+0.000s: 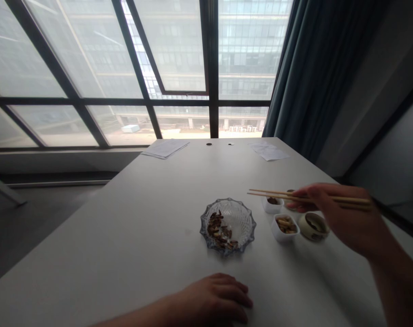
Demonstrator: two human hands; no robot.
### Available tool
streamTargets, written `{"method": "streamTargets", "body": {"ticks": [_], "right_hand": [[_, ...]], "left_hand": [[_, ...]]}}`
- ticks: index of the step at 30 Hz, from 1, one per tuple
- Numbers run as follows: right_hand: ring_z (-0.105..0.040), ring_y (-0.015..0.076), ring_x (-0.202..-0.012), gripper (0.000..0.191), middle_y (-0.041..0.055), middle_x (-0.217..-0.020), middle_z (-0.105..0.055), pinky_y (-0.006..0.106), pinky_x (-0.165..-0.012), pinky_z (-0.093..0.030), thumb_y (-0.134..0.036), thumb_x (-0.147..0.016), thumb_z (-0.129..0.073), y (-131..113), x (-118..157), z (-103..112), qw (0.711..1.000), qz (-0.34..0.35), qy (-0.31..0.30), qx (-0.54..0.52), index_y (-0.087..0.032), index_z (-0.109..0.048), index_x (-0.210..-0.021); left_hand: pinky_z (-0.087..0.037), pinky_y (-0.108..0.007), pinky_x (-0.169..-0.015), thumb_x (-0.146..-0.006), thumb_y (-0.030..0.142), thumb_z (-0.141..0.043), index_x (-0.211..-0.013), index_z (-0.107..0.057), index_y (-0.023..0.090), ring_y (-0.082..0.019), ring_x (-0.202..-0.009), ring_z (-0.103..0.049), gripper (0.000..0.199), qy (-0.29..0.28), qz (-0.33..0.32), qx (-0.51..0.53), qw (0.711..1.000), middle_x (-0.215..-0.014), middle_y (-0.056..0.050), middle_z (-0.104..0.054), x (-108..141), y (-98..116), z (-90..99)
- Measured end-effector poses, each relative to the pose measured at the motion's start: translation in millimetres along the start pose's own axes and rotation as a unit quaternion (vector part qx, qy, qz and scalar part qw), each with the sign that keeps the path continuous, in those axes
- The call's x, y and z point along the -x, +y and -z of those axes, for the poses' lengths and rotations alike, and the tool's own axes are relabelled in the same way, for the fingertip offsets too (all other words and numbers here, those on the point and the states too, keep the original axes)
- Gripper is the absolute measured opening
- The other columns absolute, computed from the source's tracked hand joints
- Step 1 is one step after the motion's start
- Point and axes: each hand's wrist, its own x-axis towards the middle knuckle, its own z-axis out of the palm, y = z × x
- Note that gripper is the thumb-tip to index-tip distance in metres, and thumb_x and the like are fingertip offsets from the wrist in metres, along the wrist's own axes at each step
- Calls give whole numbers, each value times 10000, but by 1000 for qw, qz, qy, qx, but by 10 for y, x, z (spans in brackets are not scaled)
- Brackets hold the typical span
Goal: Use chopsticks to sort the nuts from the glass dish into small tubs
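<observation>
The right hand (332, 215) pinches a pair of wooden chopsticks (271, 195) in the air, their long axis running sideways, with the slightly parted tips pointing left toward the glass dish (238, 218) of brown pieces (220, 231). The tips seem to pass above a small white cup (272, 206) right of the dish. A second white cup (284, 228) and a cream bowl (313, 226) sit close by. The left hand (216, 299) lies open and empty on the table (124, 236), nearer the person than the dish and farther from the cups than the right hand.

left hand (213, 300): palm down, fingers slightly spread | right hand (339, 219): raised, fingers pinched, forearm reaching forward
</observation>
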Motion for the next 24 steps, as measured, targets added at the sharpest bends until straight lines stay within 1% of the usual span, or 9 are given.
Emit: {"method": "streamTargets", "body": {"ticks": [2,5,7,8,10,14,24], "right_hand": [[-796,273,-742,489,118,-836,-823,346,-651,-653,-657,-907,-701,36,47,-169,996,-13,-90,1,-188,-839,-907],[-773,249,-758,477,104,-853,-820,334,-678,-616,-623,-966,-644,95,109,-382,977,-7,-210,24,-194,-843,-906],[-759,233,-785,460,85,-856,-814,323,-704,-591,-590,-998,-614,129,142,-486,963,7,-266,39,-202,-838,-894],[-750,226,-790,454,75,-857,-810,319,-711,-579,-579,-1008,-605,146,155,-528,958,14,-284,45,-206,-834,-887],[-733,213,-783,448,60,-849,-800,312,-713,-558,-565,-1017,-597,183,171,-594,951,21,-304,51,-208,-826,-874],[-712,205,-763,440,58,-825,-787,305,-699,-534,-551,-1013,-609,266,170,-682,947,20,-318,42,-192,-819,-869],[-737,206,-748,456,59,-825,-806,294,-680,-547,-557,-1007,-613,363,165,-759,951,13,-307,30,-187,-836,-861]], "left_hand": [[-440,-324,-1206,-1045,248,-575,-1204,-679,196,-221,-1350,-623,196,2,0,-1,1000,-1335,-75,-727,-1,3,3],[-438,-327,-1208,-1051,248,-566,-1205,-680,200,-220,-1348,-626,198,11,1,0,1000,-1325,-77,-733,-4,0,-4],[-441,-335,-1206,-1046,256,-577,-1218,-676,206,-225,-1355,-621,204,11,0,0,1000,-1328,-81,-731,-3,-3,-13],[-444,-337,-1204,-1046,259,-577,-1219,-675,208,-227,-1356,-620,205,13,-1,-1,1000,-1328,-82,-732,-2,-4,-18],[-447,-339,-1201,-1050,253,-567,-1223,-673,212,-227,-1360,-618,207,12,0,-5,1000,-1333,-80,-730,0,0,-22],[-439,-344,-1210,-1047,244,-570,-1236,-670,220,-224,-1368,-610,215,10,5,-4,1000,-1337,-83,-727,1,12,-16],[-450,-346,-1200,-1050,258,-567,-1229,-675,214,-231,-1364,-614,214,11,-2,2,1000,-1334,-85,-729,4,-15,-28]]}}
